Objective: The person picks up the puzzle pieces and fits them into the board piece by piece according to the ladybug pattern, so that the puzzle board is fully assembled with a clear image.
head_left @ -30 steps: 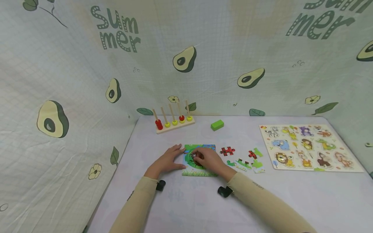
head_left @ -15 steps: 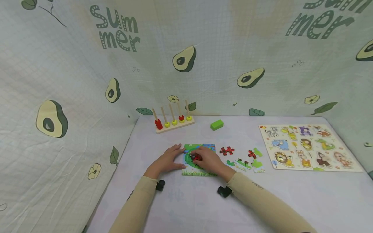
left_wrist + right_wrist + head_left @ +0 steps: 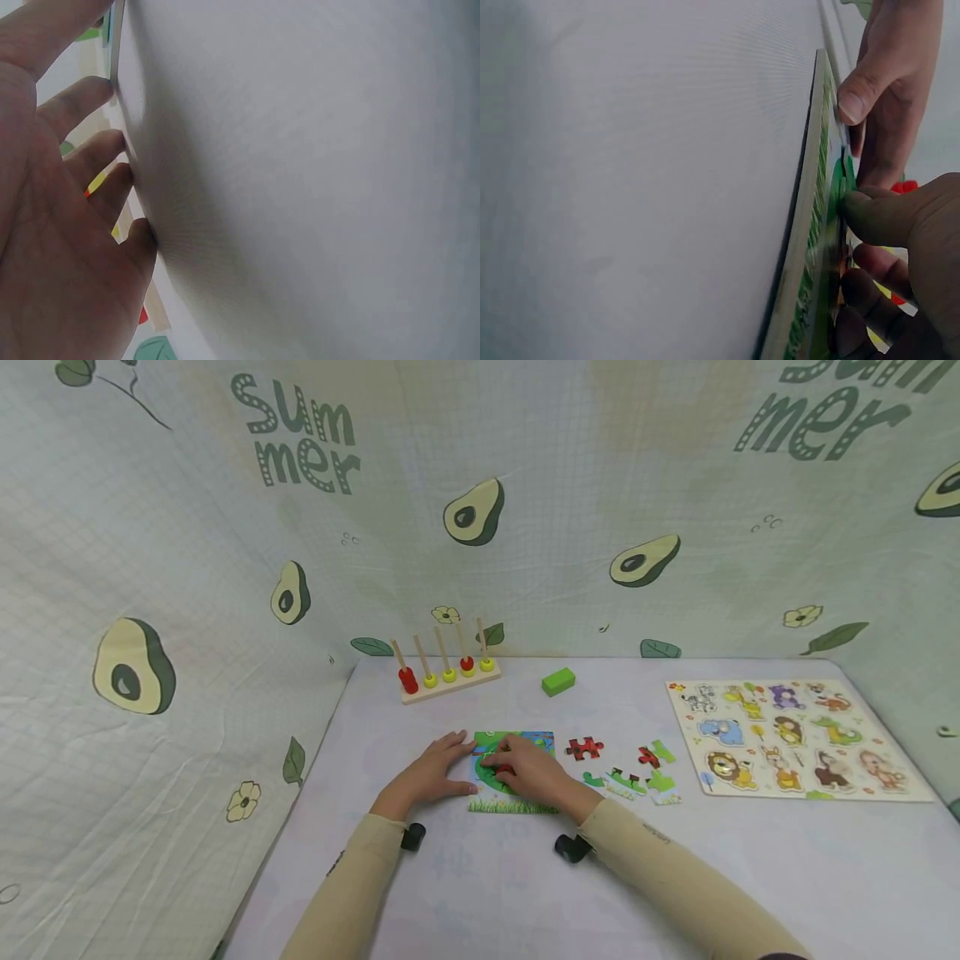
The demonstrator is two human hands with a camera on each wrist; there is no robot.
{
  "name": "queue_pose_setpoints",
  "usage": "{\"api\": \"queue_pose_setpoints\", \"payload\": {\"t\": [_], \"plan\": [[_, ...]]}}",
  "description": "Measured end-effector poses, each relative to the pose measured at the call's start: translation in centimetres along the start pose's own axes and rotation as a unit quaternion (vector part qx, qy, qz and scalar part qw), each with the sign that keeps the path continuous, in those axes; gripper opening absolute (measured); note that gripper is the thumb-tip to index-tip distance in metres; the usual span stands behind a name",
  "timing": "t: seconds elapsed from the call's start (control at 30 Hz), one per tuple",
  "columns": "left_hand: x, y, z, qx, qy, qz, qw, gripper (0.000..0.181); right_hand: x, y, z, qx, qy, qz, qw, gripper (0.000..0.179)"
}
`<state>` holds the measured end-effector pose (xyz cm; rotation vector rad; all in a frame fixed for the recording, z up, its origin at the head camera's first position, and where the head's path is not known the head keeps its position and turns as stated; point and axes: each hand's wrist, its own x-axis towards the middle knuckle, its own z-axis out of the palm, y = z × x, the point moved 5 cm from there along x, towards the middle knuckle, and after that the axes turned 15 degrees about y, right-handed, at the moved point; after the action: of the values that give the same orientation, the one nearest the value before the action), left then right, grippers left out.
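My left hand [image 3: 431,774] lies at the left edge of a small green-and-blue jigsaw board [image 3: 513,807], thumb and fingers spread, with fingertips along that edge. In the left wrist view its fingers [image 3: 94,154] reach down to the tabletop. Over the middle of the board, my right hand [image 3: 534,768] bends its fingers and thumb around a red-and-green puzzle piece [image 3: 505,769], mostly hidden under the hand. From the right wrist view, the thumb [image 3: 877,214] and fingertips come right down onto the board's top face, close to the thin edge of a green piece [image 3: 845,166].
Loose puzzle pieces lie right of the board: a red one [image 3: 584,748], a green one [image 3: 662,782] and several others. Farther right lies an animal peg puzzle [image 3: 802,739]. Behind are a green block [image 3: 558,682] and a bead stand [image 3: 450,682]. A printed cloth hangs at the back.
My right hand has lowered the puzzle piece into the board's middle, and its fingers have shifted slightly left over it. The left hand keeps its place.
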<state>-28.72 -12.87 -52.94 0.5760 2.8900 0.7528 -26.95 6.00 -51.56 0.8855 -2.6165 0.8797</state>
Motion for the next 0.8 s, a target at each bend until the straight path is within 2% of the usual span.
{"api": "queue_pose_setpoints", "payload": {"t": [0.23, 0.63, 0.8], "plan": [[0.02, 0.07, -0.06, 0.001, 0.001, 0.001, 1.0, 0.083, 0.06, -0.03, 0.04, 0.0, -0.018, 0.001, 0.9998, 0.031], [-0.02, 0.19, -0.14, 0.0, 0.002, 0.007, 1.0, 0.083, 0.07, -0.35, -0.06, -0.013, -0.015, -0.016, 0.9997, 0.03], [-0.07, 0.39, -0.34, -0.006, 0.005, 0.015, 0.9999, 0.083, 0.09, -0.26, 0.06, -0.017, -0.024, -0.011, 0.9995, 0.031]]}}
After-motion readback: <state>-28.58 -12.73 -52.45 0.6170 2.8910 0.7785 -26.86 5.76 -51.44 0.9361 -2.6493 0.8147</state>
